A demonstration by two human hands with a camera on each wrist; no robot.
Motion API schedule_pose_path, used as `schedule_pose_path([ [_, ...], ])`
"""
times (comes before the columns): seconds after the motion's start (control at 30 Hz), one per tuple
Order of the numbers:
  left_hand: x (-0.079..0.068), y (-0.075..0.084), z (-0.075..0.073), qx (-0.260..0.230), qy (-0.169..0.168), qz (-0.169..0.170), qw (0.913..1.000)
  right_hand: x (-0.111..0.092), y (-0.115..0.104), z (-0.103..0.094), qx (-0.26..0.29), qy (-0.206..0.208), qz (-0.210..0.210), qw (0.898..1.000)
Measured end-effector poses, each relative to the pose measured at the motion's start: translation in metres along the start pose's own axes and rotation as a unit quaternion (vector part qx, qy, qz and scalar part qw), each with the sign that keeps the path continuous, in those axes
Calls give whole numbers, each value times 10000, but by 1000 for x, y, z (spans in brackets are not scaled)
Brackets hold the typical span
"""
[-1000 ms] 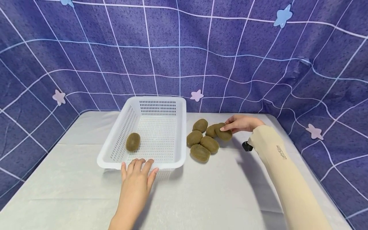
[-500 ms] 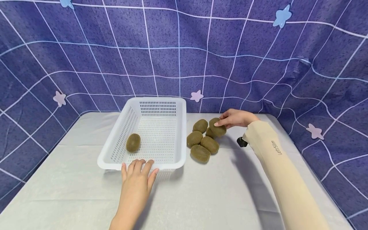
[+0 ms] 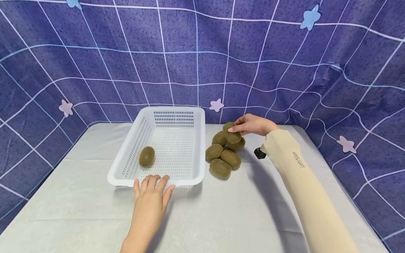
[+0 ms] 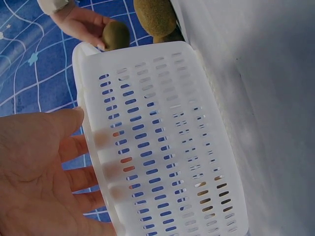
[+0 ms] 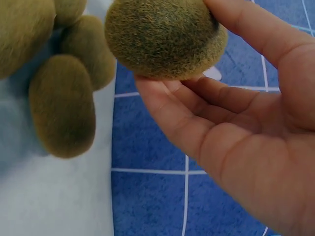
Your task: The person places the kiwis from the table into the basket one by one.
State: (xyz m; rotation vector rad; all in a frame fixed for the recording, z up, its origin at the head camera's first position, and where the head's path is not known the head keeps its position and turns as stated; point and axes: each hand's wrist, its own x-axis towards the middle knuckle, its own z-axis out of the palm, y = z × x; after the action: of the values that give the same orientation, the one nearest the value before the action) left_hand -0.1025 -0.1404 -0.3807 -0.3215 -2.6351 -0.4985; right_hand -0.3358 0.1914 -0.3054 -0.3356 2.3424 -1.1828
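In the head view, my right hand pinches a kiwi between thumb and fingers, held above the other kiwis. The right wrist view shows that hand from the palm side, fingertips under the fuzzy kiwi. My left hand grips the near rim of a white plastic basket. Through the slots in the left wrist view, the left hand's fingers show inside the basket wall, while the thumb stays outside. One kiwi lies in the basket's left part.
Several kiwis lie clustered on the white cloth, close to the basket's right side. A purple-blue curtain with grid lines and stars hangs behind and at both sides. A small black object sits at my right wrist.
My right hand has lifted the kiwi and carried it up and to the left, uncovering more of the kiwi beneath. My left hand and the basket have hardly moved.
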Motion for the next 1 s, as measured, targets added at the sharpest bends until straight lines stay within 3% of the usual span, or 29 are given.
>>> schedule_pose_path([
  [0.57,1,-1,1,16,5,0,10000,9,-43,21,397,624,-548,9958],
  [1.0,1,-1,1,39,24,-4,10000,20,-86,43,605,782,-718,9925],
])
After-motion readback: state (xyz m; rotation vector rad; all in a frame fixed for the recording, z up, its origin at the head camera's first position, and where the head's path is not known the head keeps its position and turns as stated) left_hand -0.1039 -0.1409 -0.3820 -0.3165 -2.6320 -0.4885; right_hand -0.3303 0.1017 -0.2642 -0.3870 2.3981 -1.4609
